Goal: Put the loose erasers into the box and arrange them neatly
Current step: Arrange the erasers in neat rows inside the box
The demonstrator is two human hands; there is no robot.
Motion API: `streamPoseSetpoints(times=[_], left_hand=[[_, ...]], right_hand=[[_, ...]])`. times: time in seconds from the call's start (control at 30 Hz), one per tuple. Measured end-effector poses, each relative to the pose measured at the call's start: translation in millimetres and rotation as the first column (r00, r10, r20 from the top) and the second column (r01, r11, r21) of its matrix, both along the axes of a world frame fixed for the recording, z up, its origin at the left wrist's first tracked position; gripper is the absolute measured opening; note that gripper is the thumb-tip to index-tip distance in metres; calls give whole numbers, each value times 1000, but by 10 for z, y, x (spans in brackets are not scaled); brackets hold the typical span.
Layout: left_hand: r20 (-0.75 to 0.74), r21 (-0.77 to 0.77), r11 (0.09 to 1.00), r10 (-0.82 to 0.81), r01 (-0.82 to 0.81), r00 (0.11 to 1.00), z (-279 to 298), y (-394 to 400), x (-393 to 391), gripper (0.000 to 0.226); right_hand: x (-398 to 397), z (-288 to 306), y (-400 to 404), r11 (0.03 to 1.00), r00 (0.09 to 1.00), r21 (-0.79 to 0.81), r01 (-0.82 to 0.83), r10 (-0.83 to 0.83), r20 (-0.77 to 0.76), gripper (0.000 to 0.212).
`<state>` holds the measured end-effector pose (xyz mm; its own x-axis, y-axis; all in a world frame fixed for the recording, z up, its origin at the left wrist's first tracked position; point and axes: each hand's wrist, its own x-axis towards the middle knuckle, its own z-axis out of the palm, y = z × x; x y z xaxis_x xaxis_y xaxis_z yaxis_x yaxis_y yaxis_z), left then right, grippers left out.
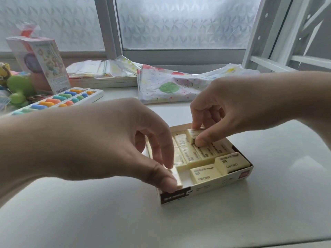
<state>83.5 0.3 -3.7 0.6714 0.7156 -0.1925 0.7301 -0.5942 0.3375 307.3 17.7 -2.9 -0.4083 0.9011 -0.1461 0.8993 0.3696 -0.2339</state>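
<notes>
Two bare hands work over a shallow cardboard box that sits on a pale table. The box's near wall carries a dark panel with white lettering too small to read and a small red square at its right end. The left hand covers the box's near-left corner; its thumb and forefinger pinch a cream eraser standing on edge there, mostly hidden behind the thumb. Several more cream erasers lie flat in rows inside, and two nearer ones are printed with "deli"; the finer print is illegible. A bare patch of box floor shows between them and the pinched piece. At the far edge of the box the right hand grips a tilted eraser between thumb and fingertips, apparently resting on the row beneath it. Behind, at left, lies a white tray of coloured pieces, with a patterned carton and a green toy behind it. A spotted plastic bag and a stack of papers lie below a frosted window.
</notes>
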Motion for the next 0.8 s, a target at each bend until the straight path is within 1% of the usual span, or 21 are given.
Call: streamPoseSetpoints(times=[0.07,0.1,0.17,0.23,0.33,0.43,0.5,0.53,0.6,0.63,0.67,0.73,0.77,0.8], left_hand=[[85,-4,1000,7,-7,996,-32,34,49,53],[90,19,1000,-5,4,996,-47,40,31,41],[173,22,1000,-15,11,985,-90,87,31,30],[205,22,999,-34,30,978,-116,90,39,28],[203,-36,999,-11,19,979,-168,129,46,19],[173,-7,997,-73,75,982,-175,145,60,10],[124,27,994,-106,104,987,-218,126,56,9],[143,38,993,-112,108,983,-269,134,54,14],[305,41,995,-98,90,947,-425,164,38,22],[353,42,996,-83,73,932,-479,181,33,26],[363,55,997,-77,61,929,-535,201,22,27],[335,93,994,-85,56,938,-574,232,27,19],[333,89,994,-85,59,939,-545,237,38,15],[363,58,997,-72,54,929,-528,241,59,16]], right_hand=[[-1,4,-3,1000,1000,5,4,-4,4,31],[-1,6,-4,1000,1000,4,5,-5,3,31],[1,5,-5,1000,1000,1,5,-5,2,31],[0,2,-4,1000,1000,3,6,-6,5,32],[-4,1,-4,1000,1000,7,9,-9,5,32],[-5,1,-4,1000,1000,3,11,-11,8,32],[-4,2,-2,1000,1000,0,14,-14,7,32],[-6,2,-3,1000,1000,-1,16,-16,2,32],[-15,-3,-7,1000,1000,-8,17,-17,-15,31],[-21,-9,-9,1000,999,-12,17,-18,-28,31],[-27,-17,-9,1000,999,-14,19,-20,-40,31],[-36,-29,-6,1000,998,-11,23,-24,-53,30],[-39,-30,-5,1000,998,-8,21,-22,-56,29],[-42,-34,-2,1000,998,-6,17,-18,-58,28]])
